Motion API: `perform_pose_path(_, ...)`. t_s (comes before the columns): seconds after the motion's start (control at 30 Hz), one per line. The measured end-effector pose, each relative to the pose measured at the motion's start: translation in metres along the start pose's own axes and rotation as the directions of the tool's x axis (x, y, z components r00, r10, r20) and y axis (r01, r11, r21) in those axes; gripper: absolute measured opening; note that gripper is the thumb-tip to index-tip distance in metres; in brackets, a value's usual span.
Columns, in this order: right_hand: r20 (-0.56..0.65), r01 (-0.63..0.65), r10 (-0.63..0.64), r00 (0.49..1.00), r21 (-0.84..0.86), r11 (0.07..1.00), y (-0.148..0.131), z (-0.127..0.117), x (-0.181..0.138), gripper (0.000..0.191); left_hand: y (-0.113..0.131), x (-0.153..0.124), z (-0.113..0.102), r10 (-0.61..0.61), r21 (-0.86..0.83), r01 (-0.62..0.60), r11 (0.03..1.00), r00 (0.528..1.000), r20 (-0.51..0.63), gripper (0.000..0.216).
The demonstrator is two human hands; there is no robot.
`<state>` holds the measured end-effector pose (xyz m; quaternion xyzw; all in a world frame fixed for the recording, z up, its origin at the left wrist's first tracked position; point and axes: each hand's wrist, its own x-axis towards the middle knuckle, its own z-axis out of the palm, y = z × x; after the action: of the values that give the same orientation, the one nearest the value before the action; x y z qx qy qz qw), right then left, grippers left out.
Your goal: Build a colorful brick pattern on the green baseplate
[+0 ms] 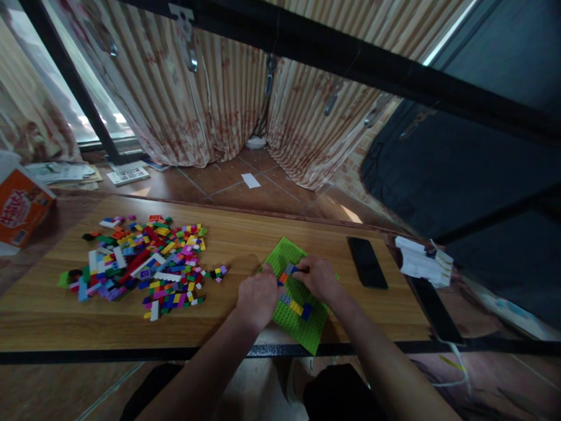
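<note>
A green studded baseplate (303, 334) lies at a slant on the table, one corner jutting past the front edge. My left hand (259, 297) is closed over its left side, fingertips close to the bricks. My right hand (319, 278) is closed in a pinch at a dark blue brick (295, 269) near the far end of the row. An orange brick (284, 277) sits between the two hands. Nearer to me on the plate are a grey brick (286, 299), a yellow brick (297, 308) and a blue brick (307, 311). Fingers partly cover the row.
A pile of mixed loose bricks (149, 263) spreads over the left of the wooden table (228, 327). To the right lie a black phone (368, 262), white papers (421, 264) and a second dark device (436, 310) with a cable. An orange box (21, 207) stands far left.
</note>
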<state>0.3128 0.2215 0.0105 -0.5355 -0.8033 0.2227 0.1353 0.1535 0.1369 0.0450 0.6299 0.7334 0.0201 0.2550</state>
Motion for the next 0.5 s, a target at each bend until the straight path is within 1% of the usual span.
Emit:
perform_pose_path(0.2,0.069,-0.022,0.016,0.997,0.088,0.996,0.0037,-0.0047,0.0026,0.003,-0.0020,-0.0006,0.0021,0.016,0.021,-0.016,1.000,1.000,-0.027,0.042)
perform_pose_path(0.5,0.035,-0.028,0.024,0.999,0.110,0.994,0.0017,0.0002,-0.0018,0.004,-0.0023,-0.0005,0.0038,0.022,-0.003,-0.022,1.000,0.997,-0.075,0.042)
